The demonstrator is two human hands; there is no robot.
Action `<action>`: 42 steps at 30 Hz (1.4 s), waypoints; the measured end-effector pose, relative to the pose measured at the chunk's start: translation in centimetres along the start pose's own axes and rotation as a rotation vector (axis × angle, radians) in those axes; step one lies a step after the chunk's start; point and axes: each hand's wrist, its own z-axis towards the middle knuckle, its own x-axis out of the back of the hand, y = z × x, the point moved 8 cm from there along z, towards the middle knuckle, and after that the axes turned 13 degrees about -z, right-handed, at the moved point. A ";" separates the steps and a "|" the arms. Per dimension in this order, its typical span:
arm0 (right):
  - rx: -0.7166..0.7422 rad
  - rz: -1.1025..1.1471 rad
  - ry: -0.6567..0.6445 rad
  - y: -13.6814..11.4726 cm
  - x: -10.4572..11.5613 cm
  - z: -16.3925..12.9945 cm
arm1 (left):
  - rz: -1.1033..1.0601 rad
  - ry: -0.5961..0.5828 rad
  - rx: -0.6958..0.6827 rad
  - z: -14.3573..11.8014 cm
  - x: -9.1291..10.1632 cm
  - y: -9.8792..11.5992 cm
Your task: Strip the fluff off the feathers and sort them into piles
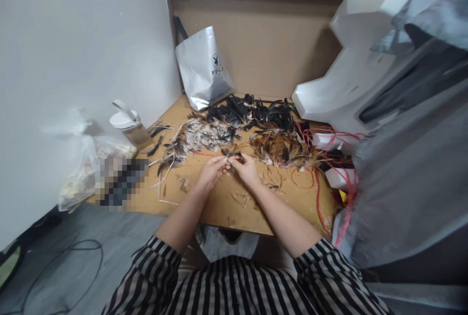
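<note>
**Both hands pinched on a small feather bunch**

Fingertips of the left hand [212, 171] and right hand [247, 168] close together on a small bunch of dark feathers [230, 155], held just above the wooden table [226, 203] at its middle. Judged from this, a light, even pinch near the quills would keep the bunch from splaying. Both forearms reach forward and converge, wrists low, palms turned inward. The brown feather pile [281, 149] lies at two o'clock of the hands, the grey pile [201, 134] at eleven, red cord [310, 178] at three.
</note>
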 end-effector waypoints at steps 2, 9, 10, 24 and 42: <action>-0.032 -0.018 0.018 0.3 0.0 -0.1 | 0.062 0.020 -0.025 0.1 0.0 -0.1; -0.010 -0.133 0.079 -0.2 1.6 0.4 | 0.262 0.013 -0.019 -0.3 -0.8 0.0; -0.018 -0.130 0.073 -0.2 1.9 0.6 | 0.292 0.000 -0.005 -0.5 -1.0 0.0; -0.040 -0.089 0.051 0.2 3.0 1.3 | 0.466 -0.086 -0.053 -1.2 -1.6 1.7; -0.337 0.630 -0.062 1.9 -0.5 0.0 | 0.464 -0.077 -0.148 -0.7 -1.7 -0.4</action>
